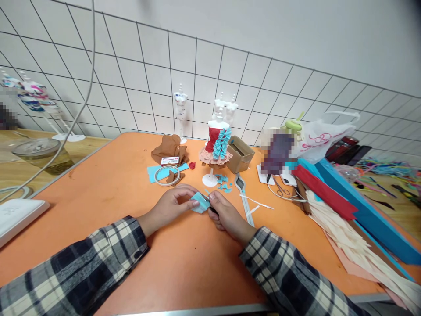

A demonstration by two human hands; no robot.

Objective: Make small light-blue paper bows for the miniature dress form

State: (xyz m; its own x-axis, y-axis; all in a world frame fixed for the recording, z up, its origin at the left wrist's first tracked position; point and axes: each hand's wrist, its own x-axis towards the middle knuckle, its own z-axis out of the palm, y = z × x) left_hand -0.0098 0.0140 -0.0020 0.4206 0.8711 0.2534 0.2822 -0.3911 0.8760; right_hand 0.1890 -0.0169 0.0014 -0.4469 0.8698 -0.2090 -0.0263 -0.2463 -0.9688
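Note:
My left hand (171, 206) and my right hand (226, 216) meet over the orange table (98, 197), both pinching a small folded piece of light blue paper (199, 202). A dark thin object shows under my right fingers; I cannot make it out. Just behind stands a small white mannequin (217, 145) wearing a red bodice, a blue paper ruffle and a pink skirt. Blue paper scraps (223, 182) lie at its base.
Brown crepe paper (169, 149), a tape ring (167, 175) and a small cardboard box (240, 154) sit behind. Scissors (279, 188), a utility knife (241, 184) and stacked red, blue and cream sheets (345, 210) lie right. Bare mannequins (180, 107) stand by the grid wall.

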